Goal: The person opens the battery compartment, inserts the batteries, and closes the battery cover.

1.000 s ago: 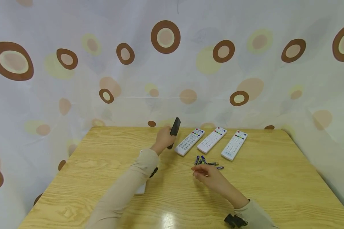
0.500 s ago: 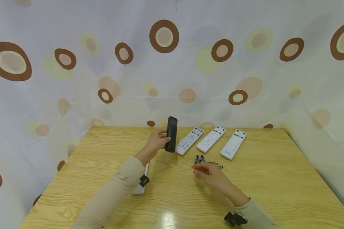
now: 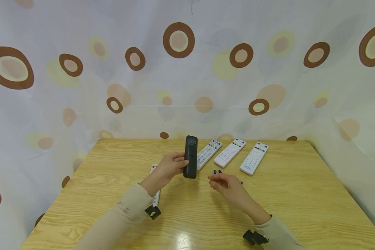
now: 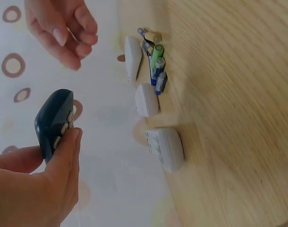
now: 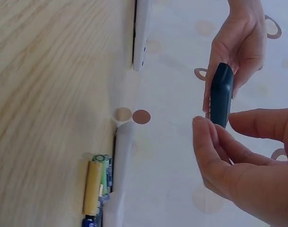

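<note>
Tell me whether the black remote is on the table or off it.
Off it: the left hand grips the black remote in the air, and both wrist views show a gap between it and the table.

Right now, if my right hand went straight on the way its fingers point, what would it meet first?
Probably the black remote your left hand holds: in the head view it lies ahead of your right hand across a gap. Depth is unclear, so I can't be certain they'd meet.
</note>
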### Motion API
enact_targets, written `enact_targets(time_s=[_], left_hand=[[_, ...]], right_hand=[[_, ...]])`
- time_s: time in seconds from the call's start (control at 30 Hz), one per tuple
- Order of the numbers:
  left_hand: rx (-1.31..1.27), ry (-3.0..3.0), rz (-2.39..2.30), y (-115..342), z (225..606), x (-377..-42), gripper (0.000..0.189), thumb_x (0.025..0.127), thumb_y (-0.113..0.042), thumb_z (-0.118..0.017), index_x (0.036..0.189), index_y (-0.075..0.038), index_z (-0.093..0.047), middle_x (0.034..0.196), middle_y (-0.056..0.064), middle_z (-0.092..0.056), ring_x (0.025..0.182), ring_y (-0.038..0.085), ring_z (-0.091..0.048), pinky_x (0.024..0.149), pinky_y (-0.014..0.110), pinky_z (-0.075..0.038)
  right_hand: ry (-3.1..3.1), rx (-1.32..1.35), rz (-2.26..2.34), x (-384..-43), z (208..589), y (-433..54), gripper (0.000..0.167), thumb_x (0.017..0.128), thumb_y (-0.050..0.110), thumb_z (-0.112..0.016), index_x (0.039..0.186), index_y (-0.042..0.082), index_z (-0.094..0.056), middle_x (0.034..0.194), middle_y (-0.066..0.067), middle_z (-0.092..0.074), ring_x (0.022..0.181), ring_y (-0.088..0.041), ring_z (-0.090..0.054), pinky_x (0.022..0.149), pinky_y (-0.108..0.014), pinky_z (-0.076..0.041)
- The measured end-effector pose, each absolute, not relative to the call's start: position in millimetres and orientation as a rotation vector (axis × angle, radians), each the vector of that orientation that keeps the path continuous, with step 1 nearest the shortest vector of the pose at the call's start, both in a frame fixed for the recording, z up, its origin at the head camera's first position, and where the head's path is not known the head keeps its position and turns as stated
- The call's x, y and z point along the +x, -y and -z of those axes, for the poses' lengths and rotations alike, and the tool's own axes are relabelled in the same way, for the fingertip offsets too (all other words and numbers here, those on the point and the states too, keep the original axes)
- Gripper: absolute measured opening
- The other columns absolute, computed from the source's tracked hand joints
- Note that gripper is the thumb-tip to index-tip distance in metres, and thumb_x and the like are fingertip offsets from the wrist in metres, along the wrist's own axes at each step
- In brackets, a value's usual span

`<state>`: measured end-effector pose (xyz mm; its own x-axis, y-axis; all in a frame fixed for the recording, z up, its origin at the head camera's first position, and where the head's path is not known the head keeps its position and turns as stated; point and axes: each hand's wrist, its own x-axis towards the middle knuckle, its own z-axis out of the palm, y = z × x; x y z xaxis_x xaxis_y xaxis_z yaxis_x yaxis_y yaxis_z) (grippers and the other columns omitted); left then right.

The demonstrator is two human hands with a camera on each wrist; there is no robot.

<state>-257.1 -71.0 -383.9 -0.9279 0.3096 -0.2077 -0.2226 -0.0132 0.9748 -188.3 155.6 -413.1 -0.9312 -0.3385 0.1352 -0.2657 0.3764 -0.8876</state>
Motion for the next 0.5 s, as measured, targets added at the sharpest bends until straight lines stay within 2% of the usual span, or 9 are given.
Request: enact_targets(time_s=[0.2, 0.33, 0.5], left_hand=[[0.157, -1.796, -2.016, 68.2, 386.3, -243.9, 0.043, 0.096, 0.002, -0.055, 0.136, 0.007, -0.042, 0.131, 0.025, -0.052, 0.115, 0.031, -0.057, 0.097, 0.042, -0.048], [0.201, -1.759, -2.026, 66.5, 386.7, -237.4, 0.041, 0.095, 0.002, -0.056, 0.134, 0.006, -0.044, 0.127, 0.022, -0.054, 0.108, 0.024, -0.059, 0.097, 0.042, -0.049], [0.212, -1.743, -2.029, 65.1, 388.8, -233.4, 0.04, 0.094, 0.002, -0.057, 0.133, 0.005, -0.045, 0.124, 0.02, -0.055, 0.104, 0.021, -0.06, 0.095, 0.042, -0.05]], right_hand=[[-2.859, -0.797, 1.55, -193.3, 407.5, -145.4, 0.028, 0.09, 0.005, -0.067, 0.115, -0.005, -0.062, 0.101, -0.014, -0.064, 0.091, -0.026, -0.064, 0.079, -0.033, -0.057], [-2.981, -0.951, 1.373, -194.7, 398.6, -142.3, 0.044, 0.083, 0.011, -0.075, 0.122, -0.001, -0.06, 0.104, -0.007, -0.06, 0.092, -0.023, -0.062, 0.079, -0.036, -0.056], [-2.952, -0.996, 1.218, -195.7, 391.3, -140.7, 0.062, 0.079, 0.019, -0.079, 0.131, -0.002, -0.054, 0.112, -0.007, -0.054, 0.094, -0.02, -0.055, 0.077, -0.037, -0.052]])
